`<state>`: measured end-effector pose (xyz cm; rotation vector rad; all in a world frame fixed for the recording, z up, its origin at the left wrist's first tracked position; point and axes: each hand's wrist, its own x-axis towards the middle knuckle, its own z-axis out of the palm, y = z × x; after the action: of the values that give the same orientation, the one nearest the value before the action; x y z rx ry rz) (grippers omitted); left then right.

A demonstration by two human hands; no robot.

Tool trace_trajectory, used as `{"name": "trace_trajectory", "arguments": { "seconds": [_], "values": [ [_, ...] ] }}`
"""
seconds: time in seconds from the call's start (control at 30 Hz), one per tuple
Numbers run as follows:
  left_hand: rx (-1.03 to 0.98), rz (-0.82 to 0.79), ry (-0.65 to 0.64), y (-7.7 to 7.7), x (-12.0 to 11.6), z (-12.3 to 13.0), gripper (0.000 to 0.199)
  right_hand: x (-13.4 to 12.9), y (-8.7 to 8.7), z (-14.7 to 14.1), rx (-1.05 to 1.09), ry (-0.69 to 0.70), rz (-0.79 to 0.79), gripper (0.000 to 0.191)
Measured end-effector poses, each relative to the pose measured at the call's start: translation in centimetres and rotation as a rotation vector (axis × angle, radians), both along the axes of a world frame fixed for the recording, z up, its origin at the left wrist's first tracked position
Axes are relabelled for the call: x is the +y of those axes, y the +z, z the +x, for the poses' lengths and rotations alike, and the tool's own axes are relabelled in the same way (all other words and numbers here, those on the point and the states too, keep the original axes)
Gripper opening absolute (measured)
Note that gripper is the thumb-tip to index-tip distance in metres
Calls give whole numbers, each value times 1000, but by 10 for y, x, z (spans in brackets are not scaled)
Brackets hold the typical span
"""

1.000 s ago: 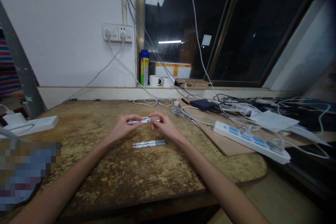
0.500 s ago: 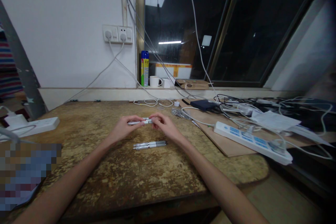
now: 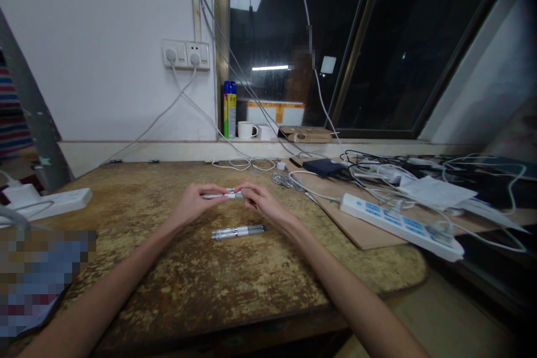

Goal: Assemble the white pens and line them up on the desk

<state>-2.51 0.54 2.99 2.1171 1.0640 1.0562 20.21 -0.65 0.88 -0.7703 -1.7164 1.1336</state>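
Observation:
Between my two hands a slim white-and-silver pen [image 3: 231,196] is held level above the worn wooden table [image 3: 201,285]. My left hand [image 3: 200,198] pinches its left end between thumb and fingers. The fingers of my right hand [image 3: 257,198] close round the right end and hide that tip. Nearer to me, below the hands, more silver-grey pens [image 3: 238,231] lie side by side on the tabletop; their exact number is hard to tell.
A white power strip [image 3: 403,226] with plugs lies at the right on a brown board [image 3: 352,229], among tangled cables. Another power strip [image 3: 62,204] stands at the left edge. A spray can [image 3: 229,112] and a white mug [image 3: 246,130] stand on the windowsill.
The right fingers have shifted slightly along the pen and cover a little more of its top. The whole view has moved a touch; the pens on the table lie as before.

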Motion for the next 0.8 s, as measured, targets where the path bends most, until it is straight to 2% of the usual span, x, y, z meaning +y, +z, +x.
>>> {"name": "trace_trajectory", "arguments": {
  "seconds": [0.17,0.3,0.5,0.63,0.7,0.8],
  "values": [
    [-185,-193,56,-3,6,1,63,-2,-1,-4,6,106,-61,32],
    [-325,-280,-38,-10,11,4,54,2,-5,-6,12,61,-10,31],
    [-101,-183,-176,-12,5,14,43,5,-4,-11,184,-69,106,32],
    [-72,-160,-234,-16,2,20,39,6,-3,-14,199,-84,153,27],
    [-101,-172,-217,-18,4,20,42,8,-3,-13,291,-108,120,26],
    [-192,-177,-160,-21,11,16,50,12,1,-7,595,-95,-33,19]
  ]
}}
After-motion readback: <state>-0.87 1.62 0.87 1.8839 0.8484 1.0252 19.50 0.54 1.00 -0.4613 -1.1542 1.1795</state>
